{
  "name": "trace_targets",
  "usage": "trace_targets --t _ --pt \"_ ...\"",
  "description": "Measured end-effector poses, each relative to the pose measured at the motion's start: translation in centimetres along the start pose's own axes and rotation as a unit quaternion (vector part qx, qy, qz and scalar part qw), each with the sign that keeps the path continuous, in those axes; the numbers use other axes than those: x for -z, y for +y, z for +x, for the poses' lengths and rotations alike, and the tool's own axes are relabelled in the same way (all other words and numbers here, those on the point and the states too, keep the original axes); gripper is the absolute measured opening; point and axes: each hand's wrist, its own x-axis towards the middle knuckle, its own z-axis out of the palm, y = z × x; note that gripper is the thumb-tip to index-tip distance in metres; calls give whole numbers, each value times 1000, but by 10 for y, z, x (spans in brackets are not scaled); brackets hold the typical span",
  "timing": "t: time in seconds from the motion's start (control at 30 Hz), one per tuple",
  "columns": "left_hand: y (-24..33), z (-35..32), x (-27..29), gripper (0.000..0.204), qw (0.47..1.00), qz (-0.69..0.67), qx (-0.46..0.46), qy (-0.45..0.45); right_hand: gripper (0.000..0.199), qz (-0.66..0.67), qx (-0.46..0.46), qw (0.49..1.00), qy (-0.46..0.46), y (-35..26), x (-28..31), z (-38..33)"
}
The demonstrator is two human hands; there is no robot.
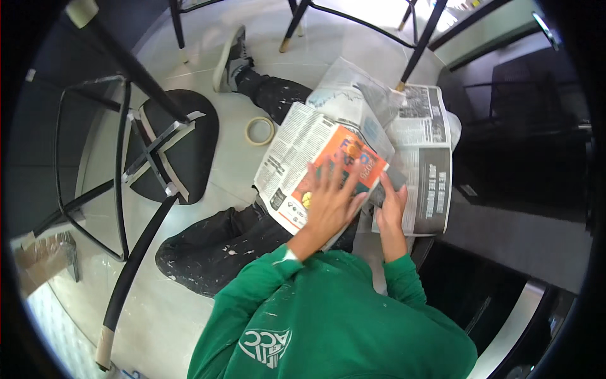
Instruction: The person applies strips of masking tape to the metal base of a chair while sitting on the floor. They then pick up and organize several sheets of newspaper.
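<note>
A folded newspaper sheet (293, 136) with an orange printed panel lies over my lap. My left hand (331, 196) rests flat on that panel, its fingers spread. At the sheet's right edge, my right hand (392, 213) grips the newspaper between thumb and fingers; part of the grip is hidden. Beyond my hands, a thin translucent plastic sheet (379, 101) lies crumpled over more paper. Another newspaper (424, 136) is spread on the floor to the right. A roll of masking tape (248, 131) lies on the floor left of my lap.
An overturned black stool (202, 139) lies at left, tape around its fittings and leg ends. More dark stool legs (297, 25) stand at the far side. Dark glossy cabinets (517, 139) line the right. A brown-taped bundle (47, 259) sits at far left.
</note>
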Motion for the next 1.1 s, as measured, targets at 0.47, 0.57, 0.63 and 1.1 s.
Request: trace_targets --t 0.47,0.57,0.63,1.1 --pt "-11 -1 -54 84 996 35 31 -77 9 -82 10 991 -108 -1 52 49" --pt "-10 -1 -53 83 996 45 29 -77 11 -145 -14 974 -176 -2 55 51" --pt "-8 0 -51 84 995 49 33 -83 13 -125 7 981 -147 -2 55 57" --pt "-8 -1 -53 88 997 38 33 -63 11 -159 -27 961 -226 -31 47 62"
